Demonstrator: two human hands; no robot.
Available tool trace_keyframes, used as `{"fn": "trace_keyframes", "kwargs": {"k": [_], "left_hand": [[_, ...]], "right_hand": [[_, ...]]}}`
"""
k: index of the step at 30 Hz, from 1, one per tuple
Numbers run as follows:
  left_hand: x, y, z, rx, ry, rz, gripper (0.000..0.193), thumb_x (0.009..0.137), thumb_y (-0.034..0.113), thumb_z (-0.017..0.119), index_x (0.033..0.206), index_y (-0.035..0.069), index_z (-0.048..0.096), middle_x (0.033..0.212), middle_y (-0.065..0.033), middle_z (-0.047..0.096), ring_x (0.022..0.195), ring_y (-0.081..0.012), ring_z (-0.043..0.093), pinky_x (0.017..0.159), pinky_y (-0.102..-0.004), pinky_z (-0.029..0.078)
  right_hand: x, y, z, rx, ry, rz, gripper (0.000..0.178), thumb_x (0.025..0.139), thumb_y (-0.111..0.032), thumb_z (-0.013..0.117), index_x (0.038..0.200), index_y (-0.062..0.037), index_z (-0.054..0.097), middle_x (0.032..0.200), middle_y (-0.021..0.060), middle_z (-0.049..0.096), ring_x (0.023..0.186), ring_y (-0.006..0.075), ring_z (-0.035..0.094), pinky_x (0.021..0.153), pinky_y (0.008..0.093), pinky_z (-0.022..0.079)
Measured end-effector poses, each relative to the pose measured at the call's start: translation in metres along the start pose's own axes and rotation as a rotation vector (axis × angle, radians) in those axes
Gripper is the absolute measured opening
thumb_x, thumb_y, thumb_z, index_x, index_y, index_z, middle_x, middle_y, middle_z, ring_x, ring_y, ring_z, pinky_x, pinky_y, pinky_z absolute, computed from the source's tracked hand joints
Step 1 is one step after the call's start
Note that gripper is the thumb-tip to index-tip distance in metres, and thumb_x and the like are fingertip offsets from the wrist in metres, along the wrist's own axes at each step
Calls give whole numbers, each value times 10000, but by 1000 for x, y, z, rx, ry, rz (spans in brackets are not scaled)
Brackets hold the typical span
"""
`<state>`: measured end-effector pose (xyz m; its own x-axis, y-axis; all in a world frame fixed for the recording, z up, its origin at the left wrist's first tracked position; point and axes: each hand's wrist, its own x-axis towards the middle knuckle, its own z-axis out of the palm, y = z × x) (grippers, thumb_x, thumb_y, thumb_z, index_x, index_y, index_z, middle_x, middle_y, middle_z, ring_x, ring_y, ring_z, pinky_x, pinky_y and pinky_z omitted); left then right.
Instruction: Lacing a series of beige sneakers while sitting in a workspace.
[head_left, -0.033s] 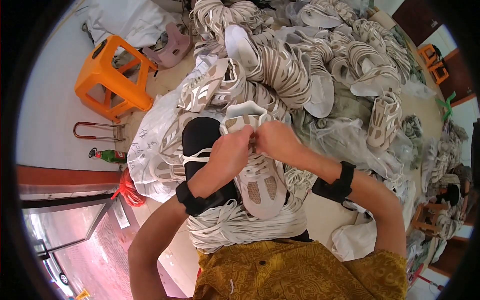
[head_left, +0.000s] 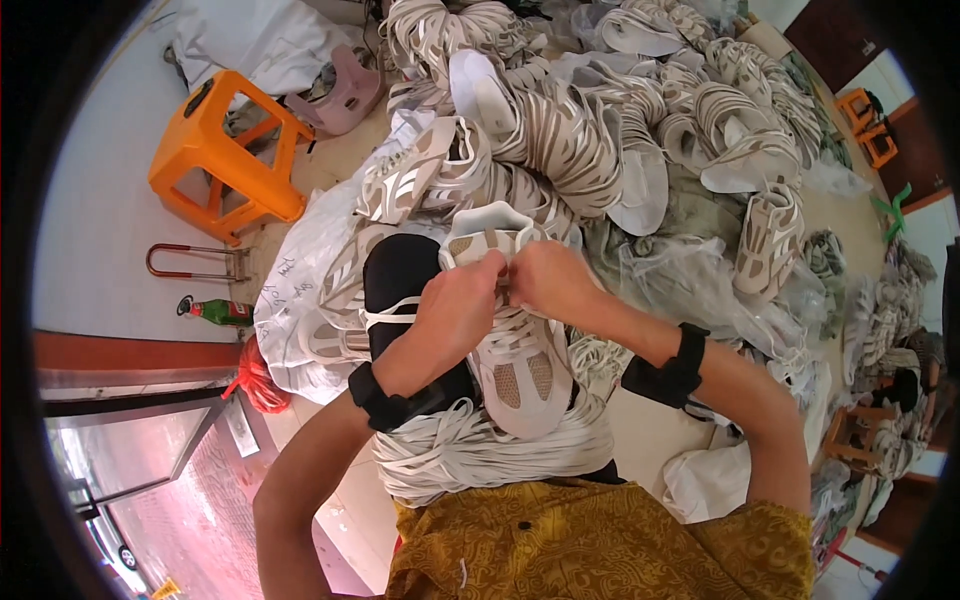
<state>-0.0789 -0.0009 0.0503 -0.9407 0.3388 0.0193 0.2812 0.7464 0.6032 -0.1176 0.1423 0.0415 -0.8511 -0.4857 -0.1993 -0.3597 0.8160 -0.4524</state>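
Observation:
A beige-and-white shoe upper (head_left: 518,385) rests across my lap, toe toward me, its lower part laced with a flat white lace. My left hand (head_left: 455,308) is closed at the eyelets, and a loop of white shoelace (head_left: 392,316) comes out on its left side. Against it, my right hand (head_left: 553,284) is closed on the upper near the tongue; its fingertips are hidden. Below the toe lies a thick bundle of white laces (head_left: 480,455) over my lap. My dark trouser leg (head_left: 395,268) shows left of the shoe.
Stacked beige shoe uppers (head_left: 560,140) pile up ahead on plastic bags. An orange stool (head_left: 225,150) stands at the left, with a green bottle (head_left: 222,312) and a red cord bundle (head_left: 262,378) nearer. A clear plastic bag (head_left: 690,280) lies to the right.
Both forearms have shifted very slightly to the left. The shoe upper and the closed hands look otherwise unchanged.

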Motion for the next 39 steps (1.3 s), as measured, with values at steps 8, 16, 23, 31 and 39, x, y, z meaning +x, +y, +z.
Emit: {"fn": "trace_keyframes", "kwargs": {"k": [8, 16, 23, 31, 39], "left_hand": [[-2, 1, 11, 382, 223, 306, 198, 667, -3, 517, 851, 55, 469, 628, -80, 498, 635, -249, 531, 527, -354, 440], [-4, -2, 13, 317, 233, 304, 185, 657, -4, 532, 830, 42, 484, 645, -91, 505, 644, -242, 531, 552, -340, 441], [-9, -3, 14, 410, 252, 333, 193, 656, 13, 538, 837, 27, 474, 640, -77, 497, 653, -214, 511, 561, -310, 441], [1, -3, 10, 439, 108, 346, 158, 659, 28, 532, 804, 25, 469, 662, -97, 506, 667, -233, 520, 590, -319, 444], [-6, 2, 10, 589, 199, 323, 68, 655, 36, 539, 669, 47, 474, 633, -85, 482, 649, -239, 500, 559, -331, 418]], "right_hand": [[-2, 11, -3, 328, -57, -147, 114, 608, -126, 617, 614, -13, 630, 659, 183, 593, 662, 331, 597, 603, 408, 477], [-6, 4, 5, 110, 96, 11, 161, 608, -158, 621, 633, 1, 626, 646, 184, 595, 647, 343, 598, 588, 408, 480], [0, 16, 12, 355, 14, -107, 146, 590, -164, 646, 627, -23, 646, 645, 196, 583, 655, 350, 590, 620, 402, 480], [-4, 18, -1, 297, -2, -115, 151, 597, -185, 614, 650, -48, 653, 647, 184, 588, 655, 339, 586, 606, 415, 470], [-15, 20, 2, 233, 147, -149, 152, 620, -176, 554, 674, -62, 638, 636, 156, 590, 635, 321, 586, 597, 404, 465]]}}
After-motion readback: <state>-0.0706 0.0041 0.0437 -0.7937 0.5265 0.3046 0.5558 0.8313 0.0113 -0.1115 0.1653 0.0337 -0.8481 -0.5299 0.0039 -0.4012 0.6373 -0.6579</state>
